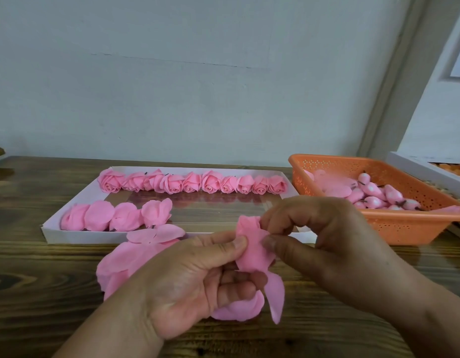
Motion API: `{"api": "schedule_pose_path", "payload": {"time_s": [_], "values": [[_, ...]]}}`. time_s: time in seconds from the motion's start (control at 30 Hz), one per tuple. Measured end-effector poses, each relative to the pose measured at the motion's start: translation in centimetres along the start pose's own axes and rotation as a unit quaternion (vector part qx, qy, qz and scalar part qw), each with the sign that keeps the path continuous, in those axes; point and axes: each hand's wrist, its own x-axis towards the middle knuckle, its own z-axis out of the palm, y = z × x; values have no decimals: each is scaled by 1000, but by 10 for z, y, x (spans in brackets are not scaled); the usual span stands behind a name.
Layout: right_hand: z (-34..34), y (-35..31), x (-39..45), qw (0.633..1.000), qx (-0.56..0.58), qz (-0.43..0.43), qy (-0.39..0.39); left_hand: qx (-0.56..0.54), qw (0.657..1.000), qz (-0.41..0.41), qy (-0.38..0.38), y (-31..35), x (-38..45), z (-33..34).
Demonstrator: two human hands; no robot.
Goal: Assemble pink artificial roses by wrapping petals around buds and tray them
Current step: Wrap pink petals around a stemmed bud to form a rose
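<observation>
- Hands meet mid-frame: left hand (197, 282) pinches the half-wrapped rose (252, 251) between thumb and curled fingers, loose petals dangling below.
- Right hand (309, 233) pinches the rose's top edge, thumb against fingers.
- Petal pile (120, 264) lies just left, on the wooden table (43, 293).
- Beyond, white tray (76, 236) holds finished roses (192, 182) in rows.
- Orange basket (394, 226) at right holds buds (378, 195).

Tray (76, 235) of roses (192, 182) left, basket (394, 226) of buds (378, 195) right
</observation>
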Motion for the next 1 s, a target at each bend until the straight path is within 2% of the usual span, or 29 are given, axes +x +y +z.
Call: {"api": "schedule_pose_path", "payload": {"time_s": [0.13, 0.23, 0.33, 0.4, 0.5, 0.57, 0.67, 0.8, 1.0], "values": [[-3, 0, 2, 998, 39, 43, -15, 11, 1000, 7, -3, 0, 0, 1], [-4, 0, 5, 999, -13, 36, -34, 17, 1000, 4, -7, 0, 0, 0], [-9, -3, 8, 996, -78, -11, -52, 17, 1000, -12, -20, 0, -1, -3], [-16, -3, 10, 990, -90, -27, -101, 34, 998, -19, -43, -1, -1, -6], [-25, -5, 17, 977, -11, 8, -214, 79, 995, -22, -60, -5, 0, -9], [-24, -7, 21, 968, 37, 33, -247, 89, 993, -29, -75, -6, 1, -12], [-21, -8, 23, 960, 106, 68, -251, 80, 991, -34, -105, -3, -1, -13], [-17, -8, 24, 959, 133, 105, -226, 60, 993, -36, -91, -2, -1, -13], [-10, -10, 27, 977, 77, 150, -132, 21, 999, -5, 23, -4, 0, -1]]}}
